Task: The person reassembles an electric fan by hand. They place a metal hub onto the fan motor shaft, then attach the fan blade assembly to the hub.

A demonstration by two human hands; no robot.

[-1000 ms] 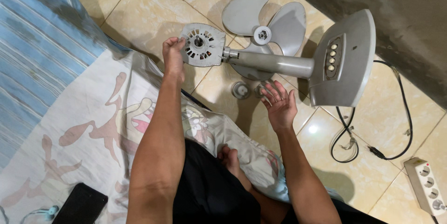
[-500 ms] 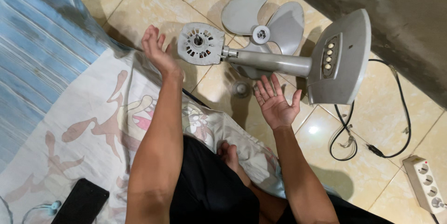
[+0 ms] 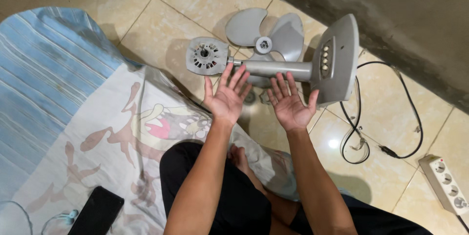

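Both hands are up over the tiled floor (image 3: 185,0), palms turned upward and fingers spread, and neither has hold of anything. The left hand (image 3: 225,99) hovers just short of the fan's motor housing (image 3: 207,55), fingertips close under the near end of the grey neck tube (image 3: 276,69). The right hand (image 3: 289,104) sits beside it, under the middle of that tube and near the flat base (image 3: 337,59).

The fan body lies on its side straight ahead of the hands, further from the person than they are. Its long axis runs left to right across the floor: motor housing at the left end, base with its row of pale buttons at the right end, tipped up on edge. So each hand is nearest its own end of it.

Behind the tube the three-bladed fan blade (image 3: 266,34) lies flat, partly tucked beneath it. A black power cord (image 3: 386,153) loops off toward the wall side, and a white power strip (image 3: 447,183) rests by the right edge of view. A patterned cloth (image 3: 97,117) covers the floor at the person's left. No containers show.
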